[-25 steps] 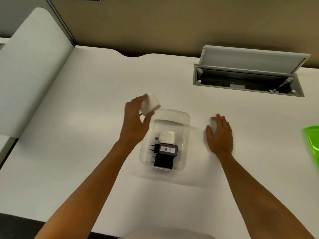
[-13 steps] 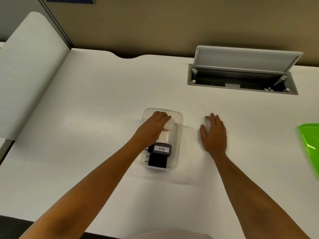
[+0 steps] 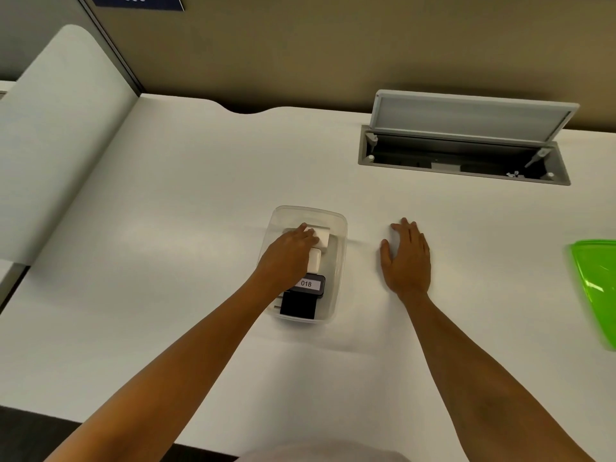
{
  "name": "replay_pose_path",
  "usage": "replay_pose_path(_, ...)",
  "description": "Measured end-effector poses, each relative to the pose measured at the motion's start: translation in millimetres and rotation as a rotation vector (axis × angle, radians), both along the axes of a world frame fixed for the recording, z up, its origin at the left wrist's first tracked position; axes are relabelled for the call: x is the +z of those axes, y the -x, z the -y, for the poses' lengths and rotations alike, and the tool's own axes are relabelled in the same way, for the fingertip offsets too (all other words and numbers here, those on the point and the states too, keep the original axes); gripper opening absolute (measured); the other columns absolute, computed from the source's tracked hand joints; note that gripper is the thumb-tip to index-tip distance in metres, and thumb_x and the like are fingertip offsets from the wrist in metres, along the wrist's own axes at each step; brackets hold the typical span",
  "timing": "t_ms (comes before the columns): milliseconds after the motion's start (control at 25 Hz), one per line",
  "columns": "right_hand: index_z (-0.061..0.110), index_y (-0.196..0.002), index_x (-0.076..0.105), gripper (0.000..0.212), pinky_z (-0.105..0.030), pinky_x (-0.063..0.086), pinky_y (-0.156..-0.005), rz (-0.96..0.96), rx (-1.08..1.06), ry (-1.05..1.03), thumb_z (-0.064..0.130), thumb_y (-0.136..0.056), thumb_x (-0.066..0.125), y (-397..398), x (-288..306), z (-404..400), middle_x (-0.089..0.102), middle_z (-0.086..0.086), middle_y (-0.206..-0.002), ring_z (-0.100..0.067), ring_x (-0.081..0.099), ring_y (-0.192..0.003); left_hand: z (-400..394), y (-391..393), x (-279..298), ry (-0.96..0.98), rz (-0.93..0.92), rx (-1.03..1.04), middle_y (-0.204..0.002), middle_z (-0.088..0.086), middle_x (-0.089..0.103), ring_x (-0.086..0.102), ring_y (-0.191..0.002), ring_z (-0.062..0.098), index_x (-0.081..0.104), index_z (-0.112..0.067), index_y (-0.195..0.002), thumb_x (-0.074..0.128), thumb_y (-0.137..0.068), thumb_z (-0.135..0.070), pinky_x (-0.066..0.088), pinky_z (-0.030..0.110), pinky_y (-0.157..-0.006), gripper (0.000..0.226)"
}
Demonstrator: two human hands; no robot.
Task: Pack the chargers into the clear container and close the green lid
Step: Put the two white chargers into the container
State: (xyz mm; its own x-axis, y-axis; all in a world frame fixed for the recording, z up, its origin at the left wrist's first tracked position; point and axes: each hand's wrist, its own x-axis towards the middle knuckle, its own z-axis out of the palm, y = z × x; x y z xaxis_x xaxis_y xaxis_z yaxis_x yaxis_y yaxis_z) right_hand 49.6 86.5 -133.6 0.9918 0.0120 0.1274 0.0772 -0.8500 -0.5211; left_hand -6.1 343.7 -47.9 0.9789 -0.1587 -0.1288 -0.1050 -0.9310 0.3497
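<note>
The clear container [image 3: 340,235] stands on the white desk in the middle of the view. Inside lie a black charger [image 3: 298,306] at the near end, a black block with a white label reading 018 [image 3: 308,284], and a small white charger [image 3: 315,260]. My left hand [image 3: 288,258] reaches into the container, its fingers on a white square charger [image 3: 322,235] at the far end. My right hand [image 3: 406,258] lies flat on the desk just right of the container, holding nothing. The green lid [image 3: 596,288] sits at the right edge, partly cut off.
An open grey cable hatch [image 3: 463,161] with its flap raised is set into the desk at the back right. A white divider panel [image 3: 56,128] borders the desk on the left. The desk's near edge runs along the bottom.
My left hand has carried the white square charger from above the container's far left corner down into it, onto the far end. My right hand has stayed flat on the desk.
</note>
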Motion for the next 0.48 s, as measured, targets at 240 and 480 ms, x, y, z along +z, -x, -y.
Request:
replay_pose_path(240,0.014,-0.144,0.045,0.047,-0.039,0.018,-0.125,-0.074,0.077,-0.009,0.033,-0.101,0.046,6.8,17.1,5.2,0.035,-0.005,-0.159,-0.023,0.024,-0.151,17.0,12.1,23.9,0.23,0.152,0.163,-0.149,0.0,0.051,0.037,-0.145,0.014,0.062,-0.017,-0.131,0.049,-0.101,-0.013,0.034,0.029,-0.112,0.033)
replay_pose_path(480,0.015,-0.144,0.046,0.047,-0.036,0.023,-0.123,-0.088,0.266,0.134,0.036,-0.102,0.045,43.3,23.0,65.6,0.037,-0.003,-0.157,-0.021,0.03,-0.148,48.4,7.9,51.0,0.39,0.259,0.129,-0.134,0.001,0.064,0.055,-0.128,0.019,0.071,-0.017,-0.115,0.056,-0.096,-0.009,0.035,0.027,-0.109,0.026)
